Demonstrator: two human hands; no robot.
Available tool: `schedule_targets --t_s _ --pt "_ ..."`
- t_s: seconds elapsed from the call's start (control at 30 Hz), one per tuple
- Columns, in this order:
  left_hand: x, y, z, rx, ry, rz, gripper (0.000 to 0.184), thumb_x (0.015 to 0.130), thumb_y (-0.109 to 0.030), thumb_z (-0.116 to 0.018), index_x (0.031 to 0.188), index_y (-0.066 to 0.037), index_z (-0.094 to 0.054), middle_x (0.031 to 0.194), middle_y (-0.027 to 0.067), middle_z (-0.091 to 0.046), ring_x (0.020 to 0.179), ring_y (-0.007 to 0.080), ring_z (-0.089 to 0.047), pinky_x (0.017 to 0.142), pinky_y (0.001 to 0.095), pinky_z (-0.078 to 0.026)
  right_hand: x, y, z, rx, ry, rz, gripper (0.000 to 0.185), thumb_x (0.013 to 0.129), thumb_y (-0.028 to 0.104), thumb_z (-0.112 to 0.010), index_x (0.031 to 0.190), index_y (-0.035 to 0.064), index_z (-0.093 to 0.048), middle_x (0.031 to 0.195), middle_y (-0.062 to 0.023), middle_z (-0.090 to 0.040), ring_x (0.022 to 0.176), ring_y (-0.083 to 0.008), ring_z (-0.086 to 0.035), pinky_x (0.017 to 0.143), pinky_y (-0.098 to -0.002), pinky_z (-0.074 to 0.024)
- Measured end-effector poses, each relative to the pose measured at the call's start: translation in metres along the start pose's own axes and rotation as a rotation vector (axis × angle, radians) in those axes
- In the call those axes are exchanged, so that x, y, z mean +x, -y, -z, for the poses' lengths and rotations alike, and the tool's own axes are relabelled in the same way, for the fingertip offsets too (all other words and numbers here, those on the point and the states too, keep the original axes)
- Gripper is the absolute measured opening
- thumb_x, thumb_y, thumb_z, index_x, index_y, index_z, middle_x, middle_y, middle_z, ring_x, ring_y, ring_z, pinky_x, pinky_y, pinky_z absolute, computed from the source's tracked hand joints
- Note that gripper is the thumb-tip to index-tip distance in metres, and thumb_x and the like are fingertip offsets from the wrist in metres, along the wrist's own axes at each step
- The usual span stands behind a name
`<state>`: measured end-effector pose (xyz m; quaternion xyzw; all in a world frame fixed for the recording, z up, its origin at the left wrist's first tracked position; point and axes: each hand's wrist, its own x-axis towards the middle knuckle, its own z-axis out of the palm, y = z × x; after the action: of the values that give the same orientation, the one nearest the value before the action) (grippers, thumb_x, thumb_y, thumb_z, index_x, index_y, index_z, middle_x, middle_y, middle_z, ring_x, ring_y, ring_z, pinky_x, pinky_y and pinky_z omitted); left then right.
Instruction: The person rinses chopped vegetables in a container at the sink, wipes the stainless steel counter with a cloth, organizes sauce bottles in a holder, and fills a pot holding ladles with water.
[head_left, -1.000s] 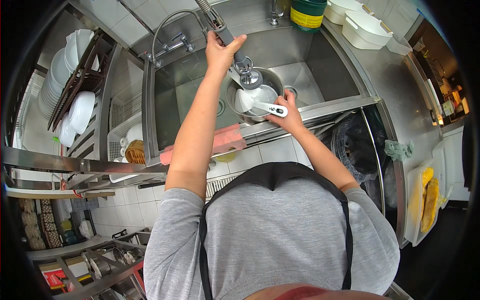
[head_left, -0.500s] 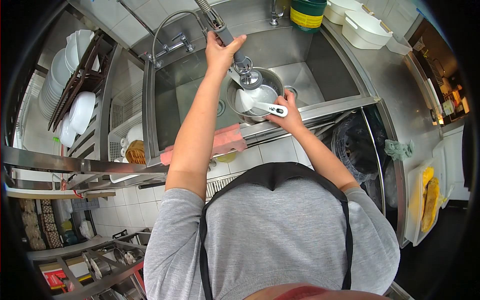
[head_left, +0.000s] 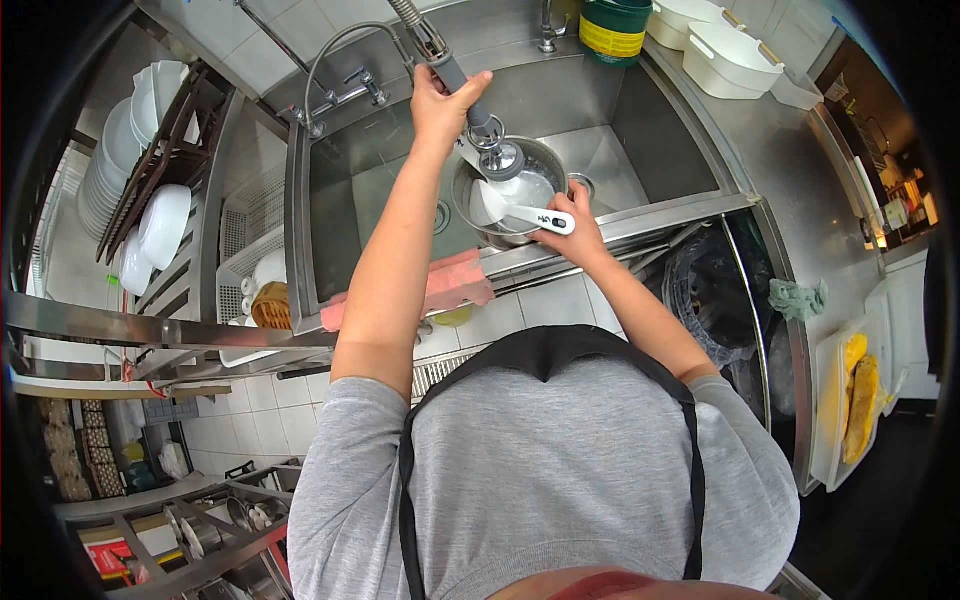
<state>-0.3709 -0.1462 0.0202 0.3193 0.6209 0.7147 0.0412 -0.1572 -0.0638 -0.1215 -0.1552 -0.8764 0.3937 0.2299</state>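
Note:
My left hand is wrapped round the grey grip of a pre-rinse spray nozzle. Its round spray head points down into a metal pot at the front of the sink. At the pot's right side, my right hand grips the rim. A white spatula leans in the pot, its handle passing over the rim beside my right fingers. Water and something whitish show in the pot, partly covered by the spray head. A second light-coloured handle sticks up at the far rim, mostly hidden.
The steel sink surrounds the pot. A pink cloth hangs over its front edge. Stacked white plates stand on the left rack. White tubs and a green container sit at the back right. A lined bin stands below right.
Almost nothing differs. Both hands, the spray nozzle, the pot and the spatula keep their places; the whitish contents under the spray head look slightly different.

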Motion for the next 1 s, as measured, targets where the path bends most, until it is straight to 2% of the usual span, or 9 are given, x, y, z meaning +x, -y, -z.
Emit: schedule_targets --t_s 0.07,0.13,0.17,0.23,1.0 --pt "0.0005 0.0005 0.0 0.003 -0.004 0.0 0.055 0.067 -0.02 -0.083 0.101 -0.001 -0.044 0.087 0.0078 -0.061 0.078 0.0127 -0.06 0.071 0.0258 -0.049 0.0003 0.0001 0.0002 0.001 0.0 -0.005 0.047 0.059 0.028 -0.083 0.091 0.0081 -0.054 0.128 -0.0237 -0.033 0.117 -0.0418 -0.043 0.094 -0.0427 -0.0415" --pt "0.0012 0.0004 0.0003 0.041 0.003 -0.006 0.049 0.07 -0.012 -0.079 0.099 -0.003 -0.041 0.083 0.0087 -0.062 0.078 0.0171 -0.064 0.075 0.0296 -0.051 0.0002 0.0003 -0.0001 0.001 0.001 -0.009 0.047 0.059 0.028 -0.083 0.091 0.0081 -0.054 0.128 -0.0236 -0.033 0.117 -0.0417 -0.043 0.094 -0.0426 -0.0415" --pt "0.0009 0.0005 0.0003 0.041 0.002 -0.006 0.049 0.07 -0.012 -0.079 0.099 -0.003 -0.041 0.083 0.0087 -0.062 0.078 0.0171 -0.064 0.075 0.0296 -0.051 0.0002 0.0003 -0.0004 -0.013 -0.005 -0.001 0.047 0.059 0.028 -0.083 0.091 0.0081 -0.054 0.128 -0.0233 -0.033 0.116 -0.0413 -0.043 0.094 -0.0426 -0.0416" --pt "0.0 0.0006 -0.0001 0.007 -0.013 -0.007 0.055 0.066 -0.021 -0.083 0.1 -0.001 -0.044 0.085 0.0074 -0.061 0.076 0.0126 -0.059 0.069 0.0257 -0.049 0.0003 0.0007 -0.0005 -0.028 -0.01 0.007 0.047 0.059 0.027 -0.083 0.09 0.0081 -0.054 0.128 -0.0231 -0.033 0.116 -0.041 -0.044 0.094 -0.0425 -0.0417" --pt "-0.0014 -0.002 -0.0006 0.001 -0.001 0.009 0.053 0.068 -0.018 -0.082 0.1 -0.001 -0.043 0.087 0.0085 -0.061 0.08 0.0135 -0.061 0.071 0.0261 -0.05 -0.0001 -0.001 -0.0019 -0.022 -0.016 0.001 0.047 0.058 0.027 -0.084 0.091 0.0088 -0.054 0.127 -0.0229 -0.034 0.116 -0.0397 -0.043 0.093 -0.0419 -0.0427"
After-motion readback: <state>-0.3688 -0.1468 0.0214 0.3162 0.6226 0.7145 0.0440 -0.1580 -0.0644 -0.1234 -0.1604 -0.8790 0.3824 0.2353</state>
